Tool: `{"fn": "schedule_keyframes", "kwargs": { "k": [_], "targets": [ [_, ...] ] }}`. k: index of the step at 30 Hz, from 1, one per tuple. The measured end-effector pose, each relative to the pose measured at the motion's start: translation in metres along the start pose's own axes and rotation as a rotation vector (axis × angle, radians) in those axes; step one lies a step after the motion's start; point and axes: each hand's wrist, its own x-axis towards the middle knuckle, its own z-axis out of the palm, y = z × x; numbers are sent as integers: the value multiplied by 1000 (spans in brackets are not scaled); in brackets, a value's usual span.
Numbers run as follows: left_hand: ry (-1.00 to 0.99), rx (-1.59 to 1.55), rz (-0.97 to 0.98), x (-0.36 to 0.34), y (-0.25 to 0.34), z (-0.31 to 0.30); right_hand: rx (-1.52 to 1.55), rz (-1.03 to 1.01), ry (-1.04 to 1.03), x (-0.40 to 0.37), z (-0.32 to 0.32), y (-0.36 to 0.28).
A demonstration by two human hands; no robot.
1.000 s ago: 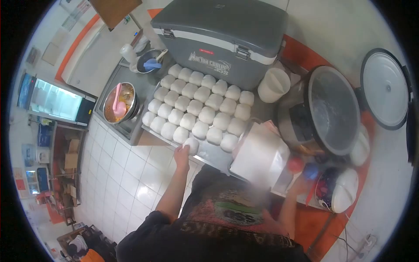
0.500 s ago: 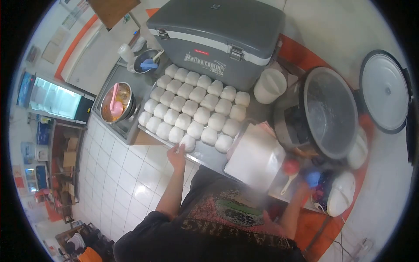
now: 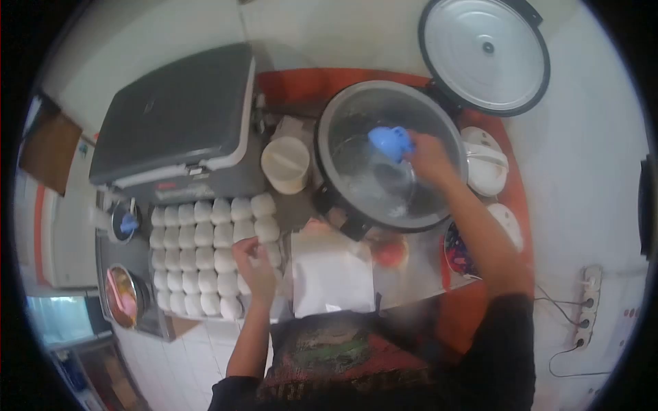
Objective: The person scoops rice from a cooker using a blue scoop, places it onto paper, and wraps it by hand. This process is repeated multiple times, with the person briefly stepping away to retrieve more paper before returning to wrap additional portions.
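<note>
My right hand [image 3: 430, 159] reaches over the large open rice cooker pot [image 3: 356, 123] and grips a blue scoop [image 3: 391, 142] above its inside. My left hand [image 3: 256, 268] rests over the right end of a metal tray [image 3: 284, 309] filled with several rows of white rice balls [image 3: 205, 250]. Its fingers are bent over the balls, and I cannot tell whether it holds one.
A grey cooler box [image 3: 175, 120] stands behind the tray, a white tub [image 3: 286, 164] beside it. The cooker's lid [image 3: 485, 53] stands open at the back. White paper sheets [image 3: 332, 275] and a red ladle [image 3: 391, 252] lie in front of the cooker. Small bowls [image 3: 125, 296] sit left.
My head has turned right toward the cooker. My right hand rose with the blue scoop from the counter's edge into the pot. My left hand moved from the tray's front edge onto the rice balls.
</note>
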Motion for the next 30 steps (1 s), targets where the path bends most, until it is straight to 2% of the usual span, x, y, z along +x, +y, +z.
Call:
{"fn": "schedule_keyframes", "kwargs": {
  "k": [1, 2, 3, 4, 5, 7, 9, 11, 14, 17, 20, 23, 29, 30],
  "targets": [
    [-75, -31, 38, 10, 22, 18, -158, -27, -30, 27, 31, 16],
    [-148, -59, 75, 21, 42, 35, -176, 70, -57, 50, 55, 21],
    [-183, -14, 229, 30, 57, 51, -190, 169, -87, 69, 76, 24],
    [-214, 29, 381, 37, 71, 66, -196, 150, -43, 80, 91, 24],
    [-264, 68, 431, 43, 88, 77, -202, 129, -6, 92, 109, 25],
    [-362, 150, 516, 49, 109, 94, -55, 71, -92, 126, 177, 42],
    [-319, 111, 509, 43, 98, 114, 186, 36, -112, 80, 135, -21],
    [-291, 87, 512, 37, 85, 125, -97, -297, -435, 59, 147, -34],
    [-267, 125, 548, 30, 69, 126, -111, -448, -543, 34, 127, -33],
    [-284, 137, 569, 30, 67, 122, -111, -500, -607, 46, 105, -18],
    [-288, 129, 547, 28, 66, 121, -29, -418, -352, 66, 105, -19],
    [-289, 149, 557, 28, 64, 120, -49, -586, -486, 37, 129, -17],
    [-253, 158, 558, 27, 66, 122, -196, -572, -765, 18, 85, 4],
    [-251, 158, 564, 27, 66, 122, -220, -445, -787, 27, 84, 4]
  ]
}}
